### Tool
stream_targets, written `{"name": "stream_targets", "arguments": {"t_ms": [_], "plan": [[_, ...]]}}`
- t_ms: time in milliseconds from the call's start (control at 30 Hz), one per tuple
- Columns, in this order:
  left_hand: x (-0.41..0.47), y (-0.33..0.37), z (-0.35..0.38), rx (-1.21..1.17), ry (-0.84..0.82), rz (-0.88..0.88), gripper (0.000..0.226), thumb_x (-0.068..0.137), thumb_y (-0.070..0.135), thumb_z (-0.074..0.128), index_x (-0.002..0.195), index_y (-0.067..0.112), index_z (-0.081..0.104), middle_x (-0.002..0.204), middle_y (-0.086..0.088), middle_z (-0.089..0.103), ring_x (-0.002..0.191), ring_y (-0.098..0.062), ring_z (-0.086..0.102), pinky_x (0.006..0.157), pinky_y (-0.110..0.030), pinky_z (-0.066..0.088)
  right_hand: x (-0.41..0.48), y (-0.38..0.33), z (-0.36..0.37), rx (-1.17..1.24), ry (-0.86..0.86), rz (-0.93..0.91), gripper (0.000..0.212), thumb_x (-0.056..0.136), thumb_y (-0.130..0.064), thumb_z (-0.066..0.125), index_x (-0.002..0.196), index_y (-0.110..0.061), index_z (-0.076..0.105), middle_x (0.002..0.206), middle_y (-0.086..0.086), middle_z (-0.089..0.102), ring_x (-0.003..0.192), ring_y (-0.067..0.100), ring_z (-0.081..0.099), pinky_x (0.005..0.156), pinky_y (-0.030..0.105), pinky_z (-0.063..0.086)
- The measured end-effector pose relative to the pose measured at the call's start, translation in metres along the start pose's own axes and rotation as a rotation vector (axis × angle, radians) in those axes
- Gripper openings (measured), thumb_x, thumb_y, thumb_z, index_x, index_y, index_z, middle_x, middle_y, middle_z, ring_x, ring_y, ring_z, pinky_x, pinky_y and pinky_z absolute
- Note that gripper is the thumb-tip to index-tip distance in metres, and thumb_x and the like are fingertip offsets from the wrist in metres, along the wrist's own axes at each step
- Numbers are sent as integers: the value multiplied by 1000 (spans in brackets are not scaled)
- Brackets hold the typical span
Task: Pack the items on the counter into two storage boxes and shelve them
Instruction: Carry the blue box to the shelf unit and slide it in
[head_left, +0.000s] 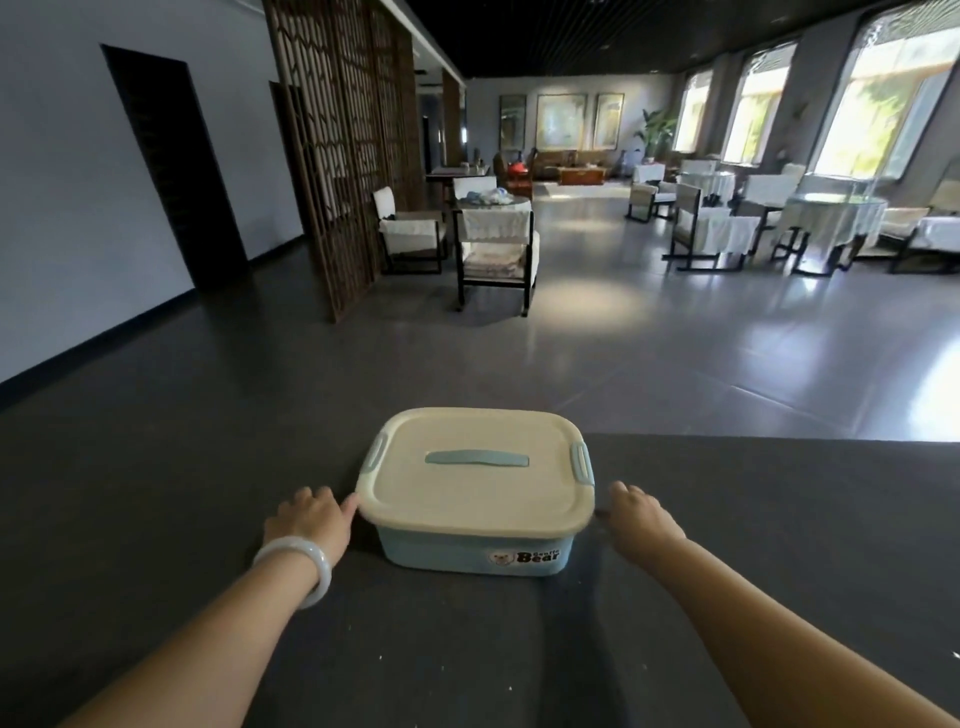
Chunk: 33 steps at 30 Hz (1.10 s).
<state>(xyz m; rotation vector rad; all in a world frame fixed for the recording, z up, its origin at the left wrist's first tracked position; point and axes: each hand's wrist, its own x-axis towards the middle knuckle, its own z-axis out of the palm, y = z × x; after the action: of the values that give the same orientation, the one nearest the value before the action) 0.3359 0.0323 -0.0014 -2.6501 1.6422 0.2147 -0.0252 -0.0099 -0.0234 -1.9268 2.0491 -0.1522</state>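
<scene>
A light blue storage box (475, 553) with a cream lid (475, 470), a blue handle and side clips stands closed on the dark counter (779, 545) near its far edge. My left hand (309, 519), with a white bangle on the wrist, lies at the box's left side, its thumb touching the lid's corner. My right hand (641, 514) lies just right of the box, fingertips close to the lid's right corner; contact is unclear. Neither hand holds anything.
Beyond the counter's far edge lies a grey tiled floor (623, 338). A wooden lattice screen (343, 145) stands at the left, with chairs (493, 254) beside it. Tables and chairs (753, 223) line the windows at the right.
</scene>
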Motion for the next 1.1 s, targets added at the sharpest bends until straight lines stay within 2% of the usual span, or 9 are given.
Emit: {"name": "stream_targets", "arguments": {"t_ms": [133,233,300,333,433,533,633,900,1100], "plan": [[41,16,0,-445,-71,16,66,100,56,20,123,5,54,126,-17,55,105,-30,55,89,-41,43,27,-11,9,174,62,84,23,91,-21,52,111,-10,53,109,8,59,102,31,57,79,35,47],[66,30,2,-634,-129,44,70,98,60,21,114,2,57,116,-19,61,94,-30,58,78,-36,41,43,-14,16,528,157,189,16,91,-10,48,103,-7,59,96,10,60,85,28,57,72,33,46],[79,35,7,-730,-169,36,70,97,61,27,122,1,55,116,-19,61,100,-32,59,82,-36,43,52,-19,15,791,208,266,12,94,-15,49,88,-9,58,89,14,58,78,26,54,72,37,45],[85,37,10,-789,-185,29,69,97,59,31,125,0,54,110,-16,62,95,-30,59,80,-35,44,56,-23,12,833,213,276,21,96,-24,49,82,-10,56,84,12,57,74,24,52,71,37,44],[96,37,19,-924,-230,4,62,97,54,42,123,0,57,90,-9,63,76,-23,58,66,-32,40,65,-37,10,810,136,233,40,96,-46,49,96,-9,62,87,7,63,76,21,57,67,31,45],[97,38,25,-1048,-270,-17,55,94,50,52,117,2,62,88,-11,68,76,-26,63,60,-30,42,69,-44,15,738,124,221,47,88,-49,63,117,-13,53,105,7,64,90,22,60,68,29,45],[93,38,28,-1113,-269,-27,49,90,48,61,112,4,63,84,-9,68,73,-24,64,54,-28,40,65,-46,23,800,162,213,56,84,-47,70,127,-19,48,107,2,61,94,21,60,73,29,45],[67,30,27,-1184,-294,-53,53,89,45,63,128,10,55,95,-9,66,80,-24,62,61,-31,42,41,-39,28,932,149,257,35,82,-43,73,101,-14,66,84,4,70,72,18,65,56,26,49],[14,22,30,-1225,-328,-62,48,91,42,62,128,12,53,88,-5,64,75,-20,62,54,-28,40,-9,-19,33,990,152,282,35,81,-42,75,101,-15,65,85,6,71,71,19,66,53,24,48]]}}
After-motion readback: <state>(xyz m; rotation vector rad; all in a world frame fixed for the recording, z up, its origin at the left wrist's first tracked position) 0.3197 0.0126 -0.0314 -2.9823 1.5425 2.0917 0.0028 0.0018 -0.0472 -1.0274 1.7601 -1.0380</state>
